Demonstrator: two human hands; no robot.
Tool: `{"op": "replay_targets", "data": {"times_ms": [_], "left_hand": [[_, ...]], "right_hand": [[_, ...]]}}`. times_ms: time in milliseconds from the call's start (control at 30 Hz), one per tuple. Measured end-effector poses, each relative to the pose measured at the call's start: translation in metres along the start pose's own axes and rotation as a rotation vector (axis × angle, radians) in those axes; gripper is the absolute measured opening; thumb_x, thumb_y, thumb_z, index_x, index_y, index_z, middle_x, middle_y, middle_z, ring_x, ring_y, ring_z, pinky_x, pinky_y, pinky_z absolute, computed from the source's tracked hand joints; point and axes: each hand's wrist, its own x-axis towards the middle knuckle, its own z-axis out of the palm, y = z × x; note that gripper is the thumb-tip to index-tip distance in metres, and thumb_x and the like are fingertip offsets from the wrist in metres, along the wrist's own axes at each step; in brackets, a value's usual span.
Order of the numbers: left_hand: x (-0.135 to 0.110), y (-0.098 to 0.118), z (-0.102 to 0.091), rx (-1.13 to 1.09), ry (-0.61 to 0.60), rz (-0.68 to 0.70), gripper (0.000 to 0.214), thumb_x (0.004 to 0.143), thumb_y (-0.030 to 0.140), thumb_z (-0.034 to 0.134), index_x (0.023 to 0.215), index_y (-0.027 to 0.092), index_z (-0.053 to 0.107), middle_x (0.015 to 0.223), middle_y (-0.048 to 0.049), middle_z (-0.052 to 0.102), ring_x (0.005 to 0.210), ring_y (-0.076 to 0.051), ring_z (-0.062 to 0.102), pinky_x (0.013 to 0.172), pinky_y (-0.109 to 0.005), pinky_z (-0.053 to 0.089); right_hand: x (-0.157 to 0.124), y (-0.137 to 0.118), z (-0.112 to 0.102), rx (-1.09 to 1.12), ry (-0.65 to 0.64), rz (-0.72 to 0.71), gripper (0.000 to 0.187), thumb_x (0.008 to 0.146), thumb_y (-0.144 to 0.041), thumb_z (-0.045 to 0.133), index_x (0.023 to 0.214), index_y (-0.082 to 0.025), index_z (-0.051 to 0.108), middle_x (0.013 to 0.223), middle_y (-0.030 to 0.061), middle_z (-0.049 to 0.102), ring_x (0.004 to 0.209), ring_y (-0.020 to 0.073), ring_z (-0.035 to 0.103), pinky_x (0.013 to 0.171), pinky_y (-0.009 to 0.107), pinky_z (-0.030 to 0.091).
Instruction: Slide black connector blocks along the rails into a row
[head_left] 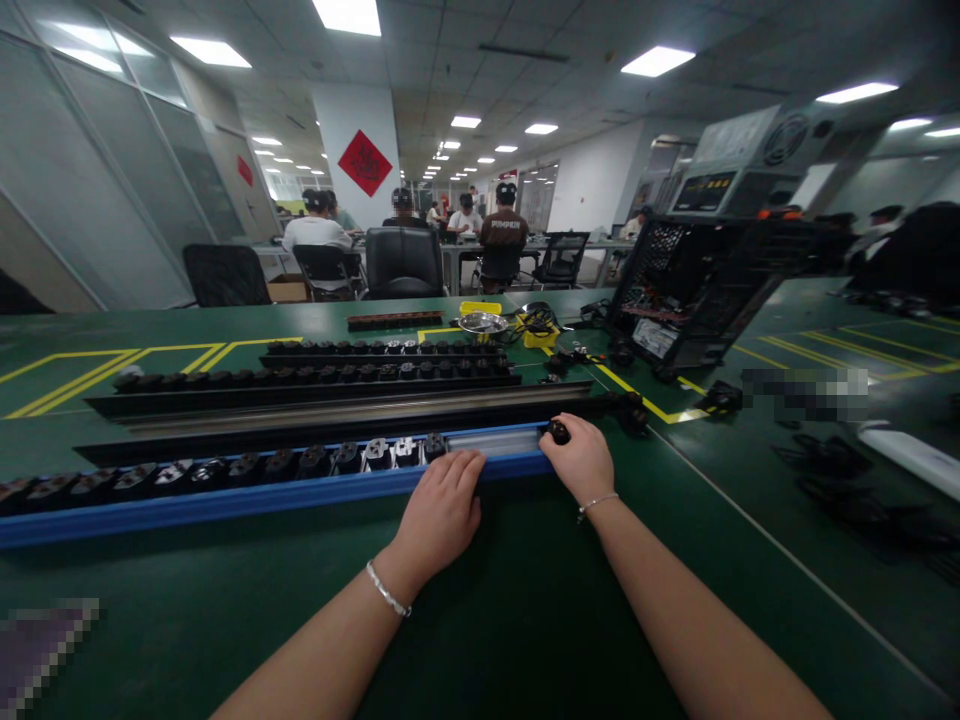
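Observation:
A long blue rail [292,497] lies across the green table, with a row of black socket modules [279,463] in its left and middle part. My left hand [442,508] rests over the rail's near edge, fingers stretched out beside the last modules of the row. A bare stretch of the channel [495,441] shows between my two hands. At the rail's right end my right hand [581,458] is closed on a black socket module [559,432], partly covered by the fingers. Whether that module touches the channel floor, I cannot tell.
Behind the blue rail lie dark rails [360,408] and more rows of modules [322,375]. A metal bowl [483,323], yellow tray [537,332] and open computer case [675,290] stand farther back. Cables [825,455] lie right. People [504,225] sit beyond.

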Motion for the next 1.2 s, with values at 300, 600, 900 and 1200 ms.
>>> {"op": "replay_targets", "data": {"times_ms": [300, 600, 900, 1200], "left_hand": [[0.001, 0.001, -0.001, -0.011, -0.007, -0.009, 0.052, 0.081, 0.014, 0.05, 0.132, 0.016, 0.043, 0.131, -0.011, 0.054, 0.121, -0.026, 0.048, 0.106, -0.046, 0.038], [0.0, 0.0, 0.0, -0.012, -0.004, -0.008, 0.054, 0.081, 0.014, 0.051, 0.133, 0.017, 0.042, 0.132, -0.0114, 0.054, 0.122, -0.026, 0.048, 0.105, -0.046, 0.039], [0.002, 0.001, -0.003, 0.007, -0.021, -0.013, 0.052, 0.081, 0.013, 0.051, 0.132, 0.014, 0.043, 0.131, -0.0109, 0.055, 0.121, -0.025, 0.047, 0.106, -0.043, 0.039], [0.0, 0.0, -0.001, -0.002, -0.017, -0.014, 0.052, 0.081, 0.014, 0.05, 0.133, 0.016, 0.043, 0.132, -0.0102, 0.054, 0.122, -0.026, 0.047, 0.106, -0.044, 0.038]], "right_hand": [[0.002, 0.005, 0.0, 0.009, -0.013, 0.088, 0.032, 0.072, -0.028, 0.051, 0.095, -0.015, 0.069, 0.11, 0.0118, 0.067, 0.106, 0.0249, 0.058, 0.097, 0.037, 0.043], [0.002, 0.011, 0.002, 0.032, 0.019, 0.104, 0.032, 0.072, -0.027, 0.051, 0.095, -0.015, 0.069, 0.109, 0.0118, 0.066, 0.104, 0.0241, 0.059, 0.096, 0.036, 0.044], [0.004, 0.013, 0.0, 0.04, 0.03, 0.118, 0.033, 0.071, -0.026, 0.051, 0.096, -0.013, 0.068, 0.109, 0.0126, 0.066, 0.102, 0.0234, 0.06, 0.094, 0.034, 0.044], [0.006, 0.014, -0.002, 0.064, 0.035, 0.143, 0.034, 0.07, -0.025, 0.051, 0.095, -0.012, 0.068, 0.107, 0.0127, 0.067, 0.102, 0.0238, 0.06, 0.096, 0.034, 0.044]]}}
